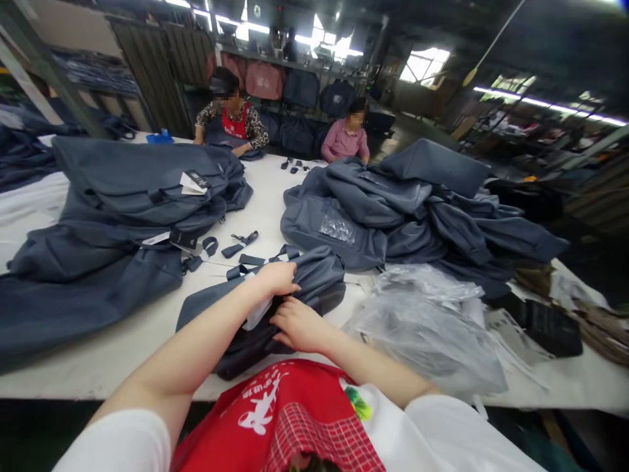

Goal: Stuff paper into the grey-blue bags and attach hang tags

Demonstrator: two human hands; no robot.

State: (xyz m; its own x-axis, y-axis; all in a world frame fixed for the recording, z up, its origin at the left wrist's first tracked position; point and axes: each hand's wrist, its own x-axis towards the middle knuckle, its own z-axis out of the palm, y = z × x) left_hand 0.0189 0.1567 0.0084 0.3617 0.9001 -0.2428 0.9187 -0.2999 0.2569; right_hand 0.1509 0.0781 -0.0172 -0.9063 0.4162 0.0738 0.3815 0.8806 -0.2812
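Note:
A dark blue-grey bag (pixel 314 272) lies on the white table (pixel 147 351) right in front of me. Over its middle, my left hand (pixel 279 278) has its fingers curled down at the dark opening, fingertips partly hidden. Close below and to the right, my right hand (pixel 297 322) rests on the bag's near edge, fingers bent over the fabric. A whitish translucent piece (pixel 258 311) shows under my left wrist. Whether either hand pinches the fabric is hard to make out. Straps (pixel 240 244) lie just beyond the bag.
Tagged bags (pixel 132 190) are piled on the left, more bags (pixel 373 203) at the back right. Clear plastic bags (pixel 427 334) lie to the right. Two people, one in a red apron (pixel 236 124), one in a pink shirt (pixel 346 141), sit across the table.

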